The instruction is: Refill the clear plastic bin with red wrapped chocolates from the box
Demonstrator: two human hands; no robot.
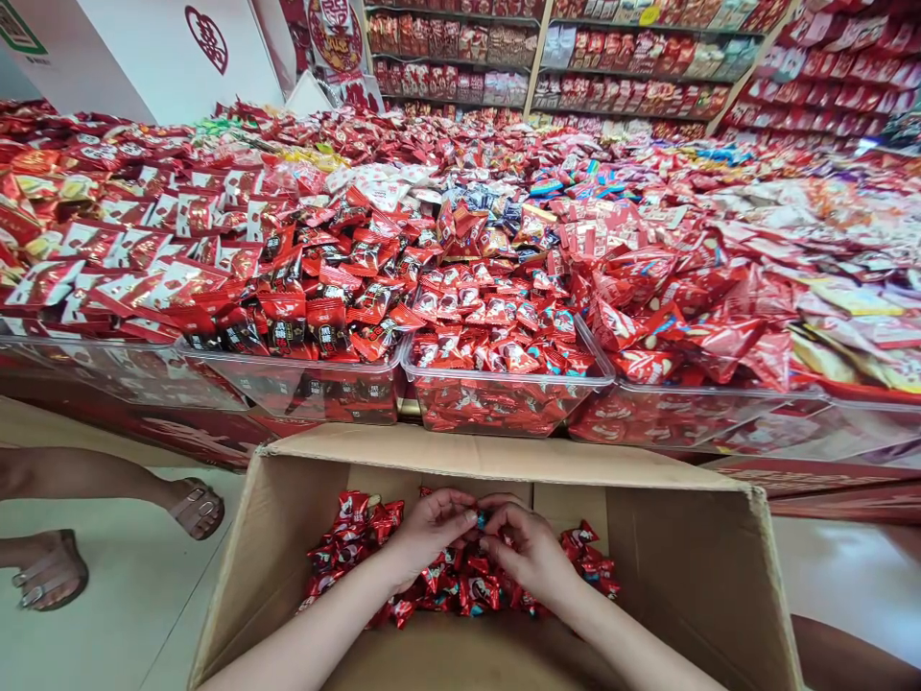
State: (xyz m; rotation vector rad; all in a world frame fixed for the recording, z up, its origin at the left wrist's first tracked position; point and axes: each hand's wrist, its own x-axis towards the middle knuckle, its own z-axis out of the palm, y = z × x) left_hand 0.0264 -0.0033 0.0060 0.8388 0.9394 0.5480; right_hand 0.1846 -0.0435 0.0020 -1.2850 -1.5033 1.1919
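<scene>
Both my hands reach into an open cardboard box [676, 537] at the bottom of the view. My left hand [432, 528] and my right hand [529, 547] meet over a heap of small red wrapped candies [460, 581] on the box floor. Their fingers are curled and pinch together at a small candy with a blue spot [480, 519] between the fingertips. Above the box, a clear plastic bin [504, 398] holds more of the same red candies.
A wide display of clear bins heaped with red wrapped sweets [323, 288] fills the middle. Shelves of red packets [611, 67] line the back. Another person's sandalled feet [50, 571] stand on the pale floor at left.
</scene>
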